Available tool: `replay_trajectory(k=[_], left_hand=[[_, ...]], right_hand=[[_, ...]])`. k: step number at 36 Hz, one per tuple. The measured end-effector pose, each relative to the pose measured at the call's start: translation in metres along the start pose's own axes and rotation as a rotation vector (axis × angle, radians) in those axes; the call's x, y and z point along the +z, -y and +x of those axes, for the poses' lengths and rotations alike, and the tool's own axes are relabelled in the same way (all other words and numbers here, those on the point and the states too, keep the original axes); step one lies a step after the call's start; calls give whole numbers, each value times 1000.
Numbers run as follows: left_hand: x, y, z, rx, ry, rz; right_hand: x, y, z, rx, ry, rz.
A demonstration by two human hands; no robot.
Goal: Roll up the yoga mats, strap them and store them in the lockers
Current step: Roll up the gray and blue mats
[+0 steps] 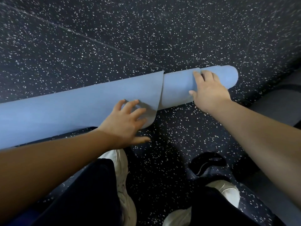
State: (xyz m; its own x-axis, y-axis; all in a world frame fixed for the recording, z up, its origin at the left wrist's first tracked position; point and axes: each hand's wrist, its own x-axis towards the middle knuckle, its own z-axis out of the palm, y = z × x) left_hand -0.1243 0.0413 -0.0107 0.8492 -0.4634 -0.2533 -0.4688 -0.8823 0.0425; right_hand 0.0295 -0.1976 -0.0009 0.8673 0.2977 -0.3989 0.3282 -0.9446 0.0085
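Observation:
A blue yoga mat [65,110] lies rolled into a long tube across the dark speckled floor, running from the left edge up to the right. Its loose outer flap ends near the middle, leaving an inner part of the roll [177,88] bare toward the right end. My left hand [127,123] lies spread on the flap's lower corner, fingers fairly straight. My right hand [208,90] presses flat on the roll near its right end, fingertips on the top edge. A black strap [206,162] lies on the floor by my right shoe.
My two white shoes [120,170] and dark trouser legs stand just in front of the roll. A grey object [276,101] sits at the right edge. Speckled rubber floor [130,38] stretches beyond the mat.

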Motion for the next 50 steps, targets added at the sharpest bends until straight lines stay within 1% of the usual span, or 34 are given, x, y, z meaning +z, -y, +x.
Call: replay_trajectory(k=[2,4,6,8,10,12,14,16,18,20,22,26,32,39,45,47,50], left_hand=[[1,3,5,-16,-120,33],[-1,10,15,-87,-160,31],[-3,17,24,-204,-149,-4],[-9,18,34,-318,-81,-57],[-16,16,44,-382,-38,-79],[-19,12,49,-382,24,-16],[-17,7,49,-363,55,137],[-13,1,49,-388,36,301],[-8,-1,50,-411,13,346],[-7,1,55,-427,41,318],[-7,3,61,-449,54,307],[-7,6,66,-458,79,279],[-10,6,74,-438,128,279],[-13,5,89,-423,188,293],[-15,5,99,-423,164,266],[-14,7,101,-414,157,266],[-12,5,104,-383,142,272]], right_hand=[[2,0,0,1,-10,22],[4,-1,-1,3,-25,50],[8,-3,-3,3,-40,82],[14,-5,-4,1,-58,122],[20,-5,-8,7,-79,163],[29,-5,-16,12,-101,211],[39,-5,-30,-16,-105,241],[54,-9,-50,-84,-110,245],[70,-17,-71,-155,-60,236],[88,-27,-91,-219,18,228],[104,-39,-109,-289,37,214],[124,-58,-132,-383,9,119],[146,-71,-141,-463,-35,13],[155,-78,-135,-456,-34,-69],[148,-82,-135,-473,-64,-13],[149,-84,-140,-501,-52,-9],[150,-88,-142,-483,-12,-5]])
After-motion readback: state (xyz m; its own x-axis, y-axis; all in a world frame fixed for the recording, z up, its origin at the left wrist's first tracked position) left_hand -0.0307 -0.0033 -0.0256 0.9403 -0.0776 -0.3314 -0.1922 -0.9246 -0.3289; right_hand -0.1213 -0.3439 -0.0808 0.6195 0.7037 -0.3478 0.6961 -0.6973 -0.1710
